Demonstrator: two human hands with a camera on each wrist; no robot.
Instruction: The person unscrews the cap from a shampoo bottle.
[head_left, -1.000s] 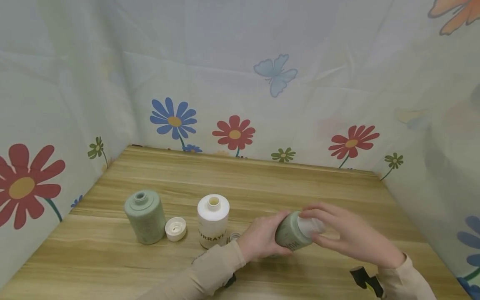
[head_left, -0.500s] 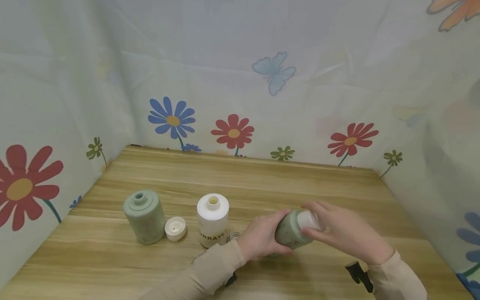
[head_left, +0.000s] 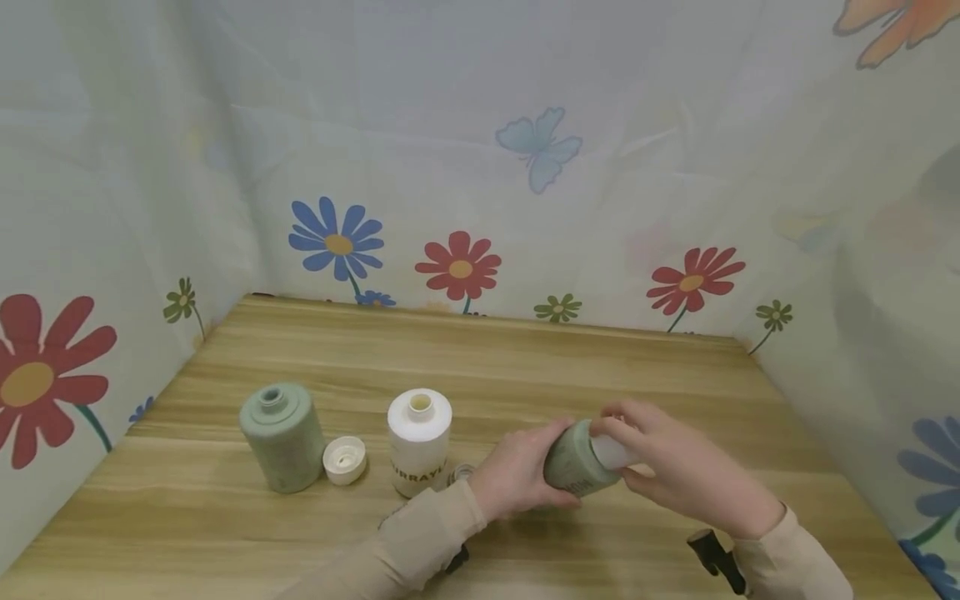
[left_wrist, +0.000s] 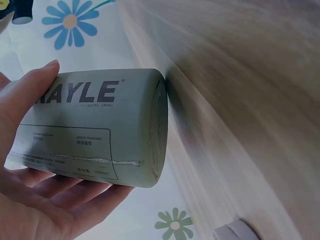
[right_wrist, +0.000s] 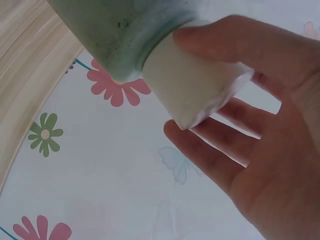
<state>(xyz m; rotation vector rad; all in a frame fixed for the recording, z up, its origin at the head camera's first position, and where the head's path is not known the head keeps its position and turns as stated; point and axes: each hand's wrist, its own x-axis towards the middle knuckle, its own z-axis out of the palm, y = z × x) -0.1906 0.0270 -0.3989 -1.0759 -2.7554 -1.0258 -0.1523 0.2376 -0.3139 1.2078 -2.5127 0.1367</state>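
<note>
My left hand (head_left: 517, 473) grips a sage-green bottle (head_left: 576, 460) round its body, in the middle right of the head view. The bottle is tilted, its neck end to the right. In the left wrist view dark lettering shows on the bottle (left_wrist: 100, 125), with its base near the tabletop. A white cap (right_wrist: 192, 75) covers the neck end. My right hand (head_left: 682, 462) holds this cap between thumb and fingers; the thumb presses its side in the right wrist view. How tightly the cap sits on the bottle cannot be told.
An uncapped green bottle (head_left: 283, 442) stands at the left, beside a white cap (head_left: 345, 460) lying hollow side up. Right of that stands an open white bottle (head_left: 420, 442). Another small cap (head_left: 462, 473) is partly hidden behind my left hand. Flowered cloth (head_left: 420, 167) walls the wooden table (head_left: 480, 350).
My right hand's fingers have opened, closed in on the cap and shifted round it. The left hand keeps its hold on the bottle. The head view has swung slightly right.
</note>
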